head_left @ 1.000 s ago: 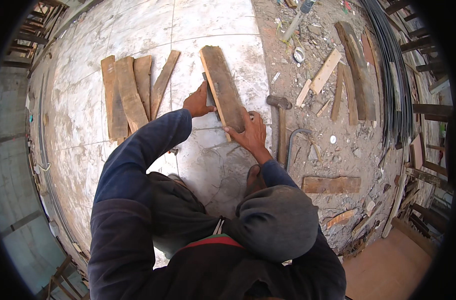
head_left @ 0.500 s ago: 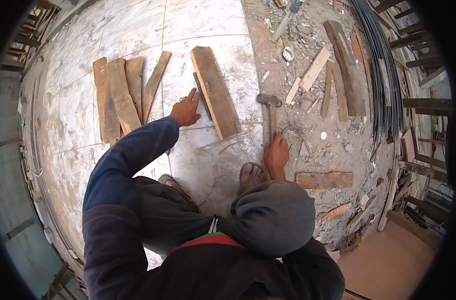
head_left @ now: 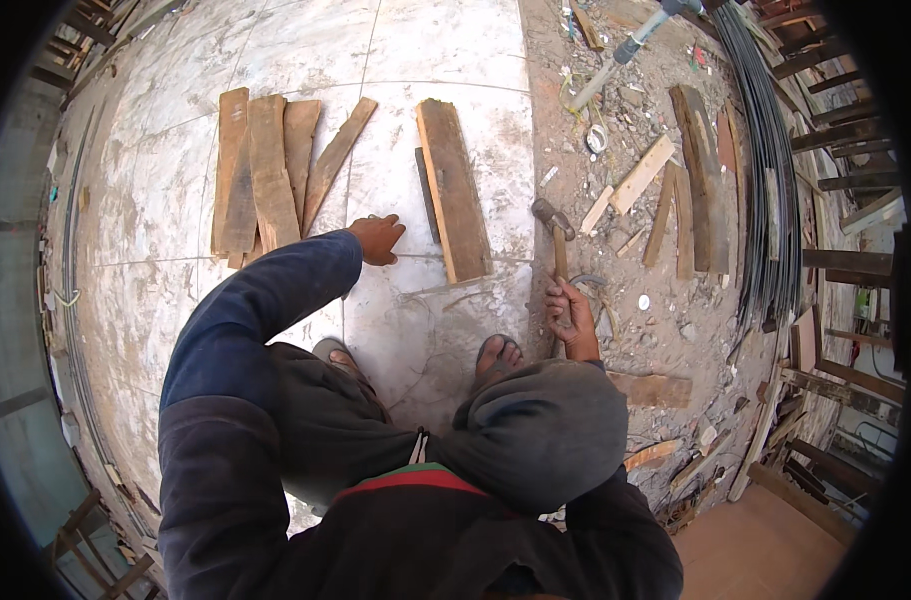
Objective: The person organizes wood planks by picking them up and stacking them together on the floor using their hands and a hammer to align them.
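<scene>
My right hand [head_left: 572, 318] is closed round the wooden handle of a hammer [head_left: 552, 216], whose metal head points away from me. My left hand [head_left: 377, 240] is over the pale tiles with its fingers partly stretched out and nothing in it. Just ahead and to its right lies a thick brown wooden plank [head_left: 457, 195]. A thin dark strip [head_left: 427, 192] runs along that plank's left side. Beside the right hand, a curved grey metal piece [head_left: 592, 281] rests on the dirt.
Several old boards [head_left: 270, 165] lie overlapping at the left on the tiled floor [head_left: 435, 40]. More wood scraps [head_left: 643, 172] are strewn over the rubble at the right, beside a bundle of dark rods [head_left: 770, 200]. A pipe [head_left: 630, 50] slants in at the top.
My left hand has drawn back a little from the plank. The right hand has turned and moved with the hammer, whose handle now tilts. The whole view has shifted slightly.
</scene>
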`<state>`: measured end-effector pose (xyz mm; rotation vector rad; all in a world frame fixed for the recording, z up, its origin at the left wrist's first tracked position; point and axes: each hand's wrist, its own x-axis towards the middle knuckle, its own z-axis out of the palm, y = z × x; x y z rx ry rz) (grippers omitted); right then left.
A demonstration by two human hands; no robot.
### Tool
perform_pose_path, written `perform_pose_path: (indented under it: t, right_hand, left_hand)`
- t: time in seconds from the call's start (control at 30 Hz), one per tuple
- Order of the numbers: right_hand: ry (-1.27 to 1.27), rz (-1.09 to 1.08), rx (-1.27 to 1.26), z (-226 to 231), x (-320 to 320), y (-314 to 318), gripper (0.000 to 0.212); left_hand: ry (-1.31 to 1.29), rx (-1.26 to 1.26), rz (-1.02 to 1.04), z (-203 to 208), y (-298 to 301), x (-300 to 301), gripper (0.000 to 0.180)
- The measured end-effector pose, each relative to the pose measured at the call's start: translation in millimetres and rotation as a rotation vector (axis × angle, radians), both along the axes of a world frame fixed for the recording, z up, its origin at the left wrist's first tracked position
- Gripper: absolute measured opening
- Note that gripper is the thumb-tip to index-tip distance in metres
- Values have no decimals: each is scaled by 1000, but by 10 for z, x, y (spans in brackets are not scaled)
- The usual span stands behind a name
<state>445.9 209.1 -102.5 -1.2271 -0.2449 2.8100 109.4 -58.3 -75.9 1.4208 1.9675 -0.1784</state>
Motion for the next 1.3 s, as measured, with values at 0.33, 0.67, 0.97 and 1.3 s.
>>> perform_pose_path:
  t: [0.33, 0.67, 0.97, 1.3]
  right_hand:
    - [-208, 280, 973, 618, -366, -548, 22]
    - [-83, 390, 1463, 514, -756, -841, 16]
    - [-247, 557, 1516, 397, -647, -868, 24]
    - [107, 1, 1615, 1488, -1174, -523, 17]
  left_hand:
    - [-1, 193, 258, 179, 124, 136, 55]
    - [250, 17, 313, 643, 489, -99, 40]
    - [-410, 425, 1682, -209, 229, 1266, 63]
    - [58, 1020, 1318, -383, 194, 1171, 47]
